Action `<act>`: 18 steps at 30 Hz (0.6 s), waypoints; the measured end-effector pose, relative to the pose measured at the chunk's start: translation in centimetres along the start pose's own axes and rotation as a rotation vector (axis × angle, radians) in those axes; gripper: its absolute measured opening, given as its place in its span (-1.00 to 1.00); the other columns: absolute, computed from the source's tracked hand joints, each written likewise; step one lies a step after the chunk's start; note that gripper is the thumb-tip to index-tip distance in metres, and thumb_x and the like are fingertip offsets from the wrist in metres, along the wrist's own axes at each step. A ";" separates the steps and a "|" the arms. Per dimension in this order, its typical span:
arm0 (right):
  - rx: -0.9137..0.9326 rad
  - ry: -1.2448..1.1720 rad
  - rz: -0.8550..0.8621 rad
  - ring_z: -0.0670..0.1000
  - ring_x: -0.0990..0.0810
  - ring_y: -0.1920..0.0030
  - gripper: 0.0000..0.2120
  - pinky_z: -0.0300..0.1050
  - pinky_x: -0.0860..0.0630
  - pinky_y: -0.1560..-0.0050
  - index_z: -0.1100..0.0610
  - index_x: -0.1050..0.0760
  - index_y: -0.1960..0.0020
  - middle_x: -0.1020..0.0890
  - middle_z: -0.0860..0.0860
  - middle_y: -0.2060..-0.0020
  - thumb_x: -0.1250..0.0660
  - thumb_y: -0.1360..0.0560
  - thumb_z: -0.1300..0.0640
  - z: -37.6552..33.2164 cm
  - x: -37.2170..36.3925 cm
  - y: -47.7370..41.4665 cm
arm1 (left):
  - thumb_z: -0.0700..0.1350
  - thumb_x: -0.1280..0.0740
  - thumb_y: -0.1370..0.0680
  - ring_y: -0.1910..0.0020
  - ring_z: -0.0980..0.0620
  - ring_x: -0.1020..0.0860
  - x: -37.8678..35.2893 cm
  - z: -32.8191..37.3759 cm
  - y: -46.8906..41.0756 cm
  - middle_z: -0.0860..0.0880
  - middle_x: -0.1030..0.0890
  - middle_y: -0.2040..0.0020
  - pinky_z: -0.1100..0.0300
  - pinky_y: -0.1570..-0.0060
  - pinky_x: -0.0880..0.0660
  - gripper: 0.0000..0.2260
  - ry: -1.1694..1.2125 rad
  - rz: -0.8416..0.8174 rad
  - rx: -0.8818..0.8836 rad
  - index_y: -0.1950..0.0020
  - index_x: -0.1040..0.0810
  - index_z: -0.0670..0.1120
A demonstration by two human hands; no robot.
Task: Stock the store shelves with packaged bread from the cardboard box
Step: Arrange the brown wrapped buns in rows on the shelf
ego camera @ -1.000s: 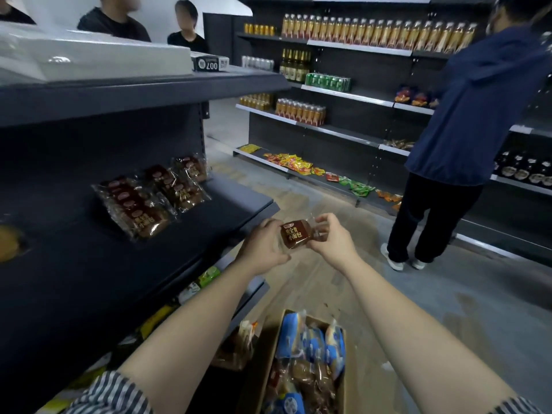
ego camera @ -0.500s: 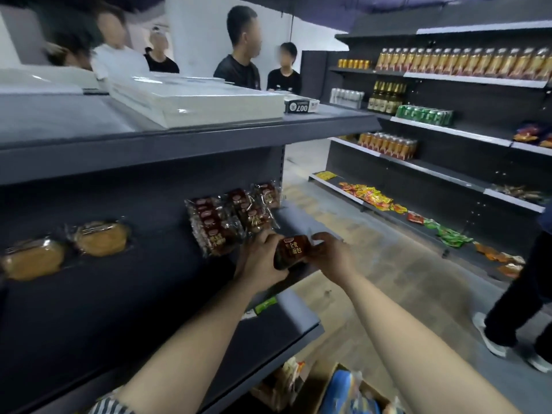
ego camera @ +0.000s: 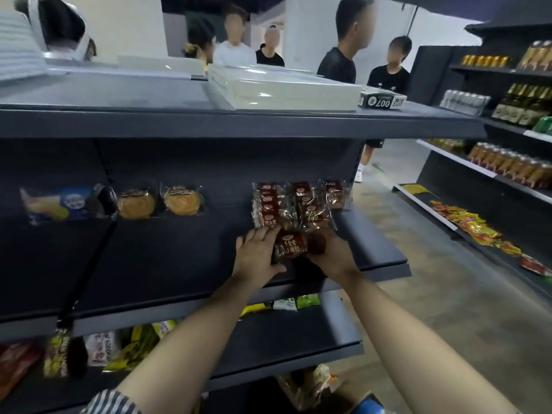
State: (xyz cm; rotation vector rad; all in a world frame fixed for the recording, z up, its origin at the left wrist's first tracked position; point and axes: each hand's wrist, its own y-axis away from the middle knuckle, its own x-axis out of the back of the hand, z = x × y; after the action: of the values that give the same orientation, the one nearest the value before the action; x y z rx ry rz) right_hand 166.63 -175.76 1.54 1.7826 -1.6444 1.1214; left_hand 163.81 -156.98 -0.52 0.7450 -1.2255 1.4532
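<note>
A small brown packaged bread (ego camera: 292, 245) with a red label is held between both hands just above the dark middle shelf (ego camera: 185, 258). My left hand (ego camera: 257, 251) grips its left side and my right hand (ego camera: 331, 253) grips its right side. Right behind it, several matching brown bread packs (ego camera: 294, 204) lie in rows on the same shelf. Further left on the shelf sit two round golden cakes (ego camera: 159, 201) and a blue-and-yellow bread pack (ego camera: 64, 204). Only a blue corner of the box's contents (ego camera: 369, 406) shows at the bottom edge.
A top shelf (ego camera: 239, 122) carries flat white boxes (ego camera: 280, 89). A lower shelf (ego camera: 283, 351) holds yellow and green snack packs. Several people stand behind the unit. To the right, an aisle floor (ego camera: 433, 294) and wall shelving (ego camera: 490, 174) with bottles, cans and snacks.
Both hands carried the bread pack up from over the box to the middle shelf, close to the stacked brown packs. My view swung left and up; the person in blue left the view.
</note>
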 end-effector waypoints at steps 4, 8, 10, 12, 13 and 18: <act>0.009 -0.010 -0.031 0.10 -0.59 -0.16 -0.64 -0.21 -0.38 0.00 0.12 -0.50 -0.23 -0.65 0.07 -0.11 -0.45 -0.46 0.14 0.0 -0.6 -0.8 | 0.13 -0.45 -0.45 -0.46 0.03 -0.18 -0.2 -0.7 -0.1 0.08 -0.26 -0.50 0.07 -0.39 -0.12 -0.21 -0.026 0.034 0.037 -0.58 -0.14 0.06; 0.007 -0.012 -0.025 0.09 -0.60 -0.11 -0.68 -0.18 -0.42 0.02 0.09 -0.52 -0.18 -0.66 0.06 -0.07 -0.46 -0.45 0.12 -0.2 -1.6 -1.9 | 0.05 -0.48 -0.45 -0.47 0.03 -0.17 -0.3 -1.4 -0.6 0.07 -0.24 -0.49 0.06 -0.40 -0.11 -0.27 -0.004 0.073 0.084 -0.54 -0.22 0.07; 0.005 -0.011 -0.008 0.10 -0.60 -0.10 -0.71 -0.16 -0.44 0.01 0.10 -0.51 -0.15 -0.65 0.06 -0.06 -0.46 -0.45 0.14 -0.3 -2.1 -2.4 | 0.02 -0.49 -0.44 -0.49 0.01 -0.14 -0.4 -1.7 -1.0 0.05 -0.19 -0.51 0.04 -0.42 -0.10 -0.25 -0.001 0.081 0.099 -0.54 -0.21 0.08; -0.002 -0.012 0.009 0.09 -0.60 -0.11 -0.70 -0.16 -0.44 0.00 0.11 -0.50 -0.15 -0.65 0.06 -0.07 -0.46 -0.45 0.16 -0.4 -2.6 -2.9 | 0.00 -0.49 -0.45 -0.54 -0.02 -0.07 -0.5 -2.0 -1.5 0.04 -0.10 -0.56 0.00 -0.45 -0.09 -0.24 0.009 0.072 0.111 -0.55 -0.17 0.10; -0.009 -0.012 0.016 0.09 -0.60 -0.11 -0.69 -0.15 -0.46 -0.01 0.11 -0.50 -0.16 -0.64 0.06 -0.08 -0.46 -0.45 0.16 -0.3 -2.9 -3.3 | -0.01 -0.49 -0.45 -0.56 -0.03 -0.03 -0.5 -2.1 -1.8 0.04 -0.05 -0.58 -0.03 -0.47 -0.07 -0.23 0.022 0.060 0.116 -0.56 -0.15 0.11; -0.033 0.043 0.013 0.13 -0.60 -0.11 -0.71 -0.04 -0.53 -0.06 0.12 -0.50 -0.18 -0.63 0.08 -0.09 -0.42 -0.47 0.16 -0.1 -3.8 -4.5 | 0.01 -0.48 -0.46 -0.59 -0.05 0.07 -0.7 -2.8 -2.8 0.01 0.05 -0.61 -0.07 -0.52 0.04 -0.22 0.058 0.015 0.103 -0.57 -0.11 0.10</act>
State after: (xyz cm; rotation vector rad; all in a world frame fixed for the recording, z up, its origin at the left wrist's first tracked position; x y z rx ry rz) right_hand 171.14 -172.69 -0.68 1.7177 -1.6421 1.1249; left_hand 167.09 -154.76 -1.13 0.7589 -1.1213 1.5487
